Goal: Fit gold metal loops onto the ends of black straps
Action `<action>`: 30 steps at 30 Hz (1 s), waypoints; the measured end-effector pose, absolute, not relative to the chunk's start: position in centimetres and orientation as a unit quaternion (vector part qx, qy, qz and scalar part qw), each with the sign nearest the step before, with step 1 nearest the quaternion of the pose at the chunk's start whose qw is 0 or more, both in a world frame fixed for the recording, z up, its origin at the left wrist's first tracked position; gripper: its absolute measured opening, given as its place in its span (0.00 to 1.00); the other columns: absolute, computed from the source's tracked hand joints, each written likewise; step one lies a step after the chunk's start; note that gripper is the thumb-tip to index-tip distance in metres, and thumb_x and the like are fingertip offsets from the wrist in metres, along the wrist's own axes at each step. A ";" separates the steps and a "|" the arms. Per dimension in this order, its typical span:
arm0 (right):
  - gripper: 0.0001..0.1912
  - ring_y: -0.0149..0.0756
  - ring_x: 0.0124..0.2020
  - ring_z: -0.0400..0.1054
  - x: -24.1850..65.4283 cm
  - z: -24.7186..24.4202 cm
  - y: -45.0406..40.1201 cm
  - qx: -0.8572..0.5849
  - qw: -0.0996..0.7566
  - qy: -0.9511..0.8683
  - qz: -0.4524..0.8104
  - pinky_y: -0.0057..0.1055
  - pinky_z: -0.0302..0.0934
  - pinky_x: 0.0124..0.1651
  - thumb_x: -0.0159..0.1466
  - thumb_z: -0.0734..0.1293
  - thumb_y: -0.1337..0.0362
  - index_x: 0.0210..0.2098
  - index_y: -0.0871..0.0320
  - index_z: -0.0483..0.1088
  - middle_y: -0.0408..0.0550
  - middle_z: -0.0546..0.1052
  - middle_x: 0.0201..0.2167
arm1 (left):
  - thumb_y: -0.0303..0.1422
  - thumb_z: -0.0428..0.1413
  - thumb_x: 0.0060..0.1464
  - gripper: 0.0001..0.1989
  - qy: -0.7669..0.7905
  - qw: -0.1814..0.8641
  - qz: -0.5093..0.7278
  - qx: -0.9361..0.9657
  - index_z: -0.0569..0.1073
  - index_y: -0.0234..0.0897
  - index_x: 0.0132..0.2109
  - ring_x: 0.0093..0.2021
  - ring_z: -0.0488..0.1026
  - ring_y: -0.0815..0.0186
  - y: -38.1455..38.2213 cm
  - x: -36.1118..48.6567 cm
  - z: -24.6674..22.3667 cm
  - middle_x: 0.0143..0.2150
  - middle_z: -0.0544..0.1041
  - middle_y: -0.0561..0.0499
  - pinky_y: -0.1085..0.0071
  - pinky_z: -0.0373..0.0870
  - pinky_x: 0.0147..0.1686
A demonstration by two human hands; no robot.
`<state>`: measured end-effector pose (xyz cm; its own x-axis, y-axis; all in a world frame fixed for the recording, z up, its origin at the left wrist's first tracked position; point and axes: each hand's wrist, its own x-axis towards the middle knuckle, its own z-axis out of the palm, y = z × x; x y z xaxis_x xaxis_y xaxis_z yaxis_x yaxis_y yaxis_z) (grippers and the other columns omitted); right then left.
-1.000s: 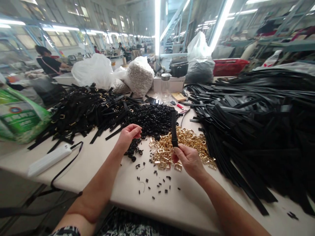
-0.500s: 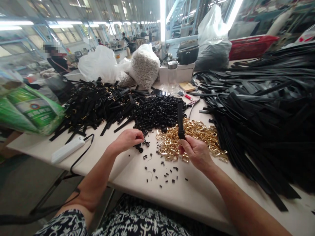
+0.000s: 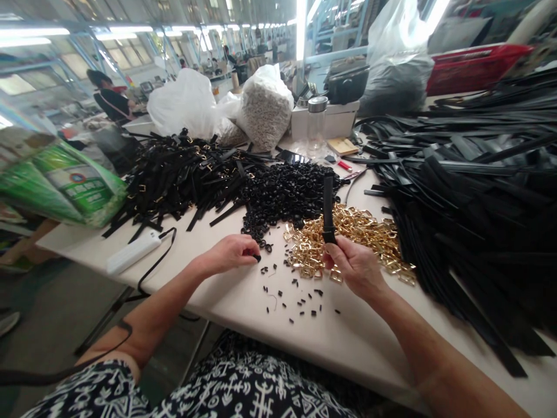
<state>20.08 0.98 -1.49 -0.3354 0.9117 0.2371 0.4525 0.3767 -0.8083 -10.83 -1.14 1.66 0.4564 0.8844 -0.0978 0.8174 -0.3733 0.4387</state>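
Note:
My right hand (image 3: pixel 354 264) pinches the lower end of a black strap (image 3: pixel 328 203), which stands upright with a loop near my fingers, over a pile of gold buckles (image 3: pixel 374 241). My left hand (image 3: pixel 232 253) is closed on a small black loop (image 3: pixel 256 257) at the fingertips, low over the table. Just beyond it lies a heap of black loops (image 3: pixel 287 188). Small black bits (image 3: pixel 313 313) are scattered on the table between my hands.
Black straps with buckles (image 3: pixel 174 174) are piled at the back left, long black strips (image 3: pixel 470 215) at the right. A white power strip (image 3: pixel 134 252), green package (image 3: pixel 73 186), glass jar (image 3: pixel 317 125) and plastic bags (image 3: pixel 266 110) surround the work area.
The view has shifted, so the table items appear further right. My left hand has drawn back slightly from the loose loops and now has a black loop at its fingertips. My right hand still holds the strap.

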 end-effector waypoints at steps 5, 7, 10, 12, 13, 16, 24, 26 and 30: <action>0.18 0.31 0.20 0.69 20.0 -1.7 1.0 -0.456 0.348 -0.747 0.336 0.26 0.59 0.26 0.68 0.57 0.54 0.27 0.57 0.67 0.43 0.75 0.21 | 0.26 0.56 0.51 0.04 0.523 0.181 0.069 0.830 0.76 0.36 0.35 0.32 0.69 0.68 -1.8 -10.6 0.2 0.32 0.73 0.52 0.73 0.63 0.34; 0.18 0.30 0.20 0.69 20.0 -1.7 1.0 -0.453 0.349 -0.746 0.341 0.26 0.59 0.25 0.68 0.57 0.54 0.27 0.57 0.67 0.42 0.75 0.21 | 0.26 0.56 0.51 0.04 0.524 0.173 0.064 0.831 0.76 0.36 0.34 0.32 0.69 0.68 -1.8 -10.5 0.0 0.33 0.73 0.51 0.73 0.63 0.34; 0.18 0.30 0.20 0.70 20.0 -1.6 1.0 -0.449 0.346 -0.750 0.340 0.26 0.59 0.26 0.68 0.57 0.54 0.28 0.57 0.67 0.42 0.75 0.21 | 0.27 0.55 0.52 0.05 0.521 0.162 0.058 0.836 0.76 0.37 0.33 0.34 0.70 0.67 -1.7 -10.4 -0.1 0.34 0.73 0.51 0.73 0.63 0.35; 0.18 0.31 0.20 0.69 20.0 -1.6 1.0 -0.451 0.342 -0.755 0.330 0.26 0.59 0.26 0.68 0.57 0.54 0.28 0.57 0.68 0.43 0.75 0.21 | 0.28 0.55 0.53 0.05 0.529 0.154 0.056 0.832 0.76 0.37 0.32 0.33 0.70 0.67 -1.8 -10.2 -0.1 0.34 0.73 0.51 0.72 0.63 0.35; 0.18 0.31 0.20 0.69 20.0 -1.6 1.0 -0.453 0.340 -0.757 0.326 0.26 0.58 0.26 0.68 0.57 0.54 0.28 0.57 0.68 0.43 0.75 0.21 | 0.28 0.55 0.53 0.05 0.536 0.151 0.055 0.829 0.75 0.37 0.32 0.33 0.70 0.67 -1.8 -10.1 -0.1 0.33 0.73 0.51 0.72 0.63 0.34; 0.18 0.31 0.20 0.69 20.0 -1.7 0.9 -0.451 0.340 -0.758 0.326 0.26 0.58 0.26 0.68 0.57 0.55 0.28 0.57 0.68 0.42 0.75 0.21 | 0.28 0.55 0.51 0.04 0.569 0.143 0.049 0.808 0.75 0.37 0.35 0.30 0.68 0.67 -1.9 -9.7 -0.1 0.30 0.72 0.53 0.72 0.62 0.32; 0.16 0.28 0.20 0.69 19.8 -1.5 0.5 -0.413 0.349 -0.749 0.382 0.24 0.60 0.25 0.68 0.60 0.57 0.27 0.58 0.69 0.41 0.74 0.20 | 0.27 0.57 0.48 0.03 0.584 0.155 0.057 0.795 0.74 0.38 0.32 0.30 0.68 0.68 -2.1 -9.4 0.1 0.33 0.72 0.52 0.71 0.63 0.34; 0.16 0.28 0.19 0.68 19.5 -1.5 0.4 -0.413 0.349 -0.747 0.385 0.24 0.60 0.25 0.67 0.60 0.58 0.25 0.58 0.69 0.41 0.74 0.19 | 0.27 0.58 0.47 0.02 0.589 0.216 0.105 0.772 0.73 0.37 0.31 0.29 0.68 0.69 -2.1 -8.8 0.0 0.31 0.72 0.53 0.71 0.63 0.32; 0.16 0.26 0.18 0.68 19.1 -1.7 0.2 -0.412 0.354 -0.719 0.434 0.22 0.60 0.24 0.66 0.62 0.58 0.25 0.59 0.69 0.41 0.74 0.19 | 0.32 0.63 0.44 0.11 0.557 0.468 0.257 0.636 0.68 0.36 0.31 0.24 0.67 0.72 -1.4 -6.3 0.6 0.24 0.70 0.57 0.75 0.64 0.25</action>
<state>19.10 0.17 -1.68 -0.4110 0.8990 0.1511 0.2854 0.2843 -0.9153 -6.27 -1.38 0.57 0.2470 0.9494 -0.1940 0.4686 0.0582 0.8815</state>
